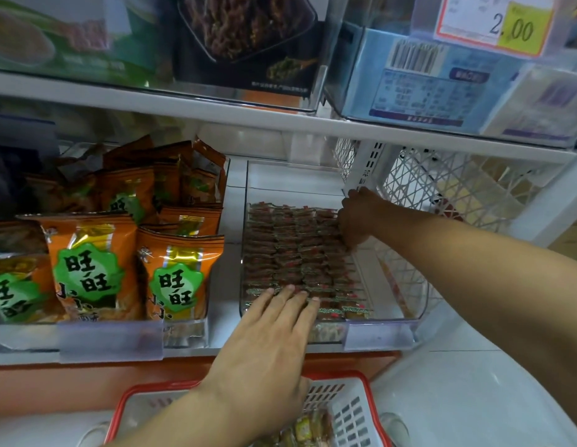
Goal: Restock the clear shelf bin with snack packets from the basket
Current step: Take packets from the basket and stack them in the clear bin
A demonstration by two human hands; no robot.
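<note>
The step in hand is judged to be the squaring-up of stock already laid in the clear rectangular plastic shelf bin [409, 312], which sits at the front edge of the white shelf [229, 201], to the right of a bin of orange snack bags with green labels [171, 279]. Small red-and-brown wrapped snack packets [287, 250] are packed in tight rows from the bin's front wall back past its middle; the rear part is bare. Each packet's long axis runs left to right, across the bin, and the rows are stacked front to back along the bin's own long axis, which points away from the person.

The left hand [264, 343] is laid flat on the front rows, fingers [290, 295] straight and close together, nothing gripped. The right hand [355, 217] is set at the back right corner of the packed rows, fingers curled down against the packets; whether any packet is pinched cannot be told.

More packets are seen in the red-rimmed white plastic basket [355, 414] below the shelf's front edge. The next move is judged to call for a handful lifted from there and set crosswise behind the last row.
</note>
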